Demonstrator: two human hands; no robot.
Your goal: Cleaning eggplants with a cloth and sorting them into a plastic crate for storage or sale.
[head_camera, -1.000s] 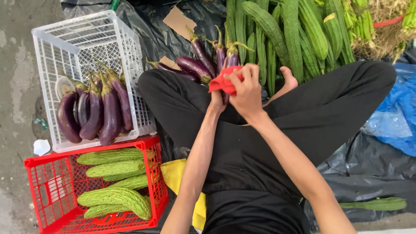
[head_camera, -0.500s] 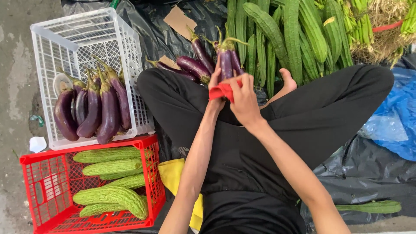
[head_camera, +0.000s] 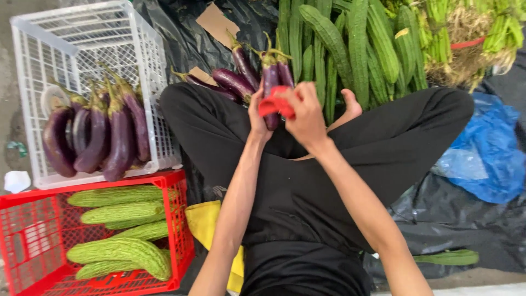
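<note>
My left hand (head_camera: 257, 118) grips the lower part of a long purple eggplant (head_camera: 270, 77), held upright over my crossed legs. My right hand (head_camera: 307, 118) presses a red cloth (head_camera: 274, 105) around the same eggplant's middle. More purple eggplants (head_camera: 233, 82) lie on black sheeting just beyond my knees. To the left, a white crate (head_camera: 82, 44) lies tipped on its side with several eggplants (head_camera: 104, 137) stacked inside it. The part of the eggplant under the cloth is hidden.
A red crate (head_camera: 33, 241) at lower left holds ridged green gourds (head_camera: 120, 252). Long green gourds (head_camera: 356, 49) are piled at the top, with leafy stalks (head_camera: 466, 38) at top right. A blue plastic bag (head_camera: 487, 153) lies right; a yellow cloth (head_camera: 205, 225) sits by my thigh.
The eggplant has risen out of the cloth, its stem end now higher above my hands. Both hands stay together, with the red cloth lower on the eggplant.
</note>
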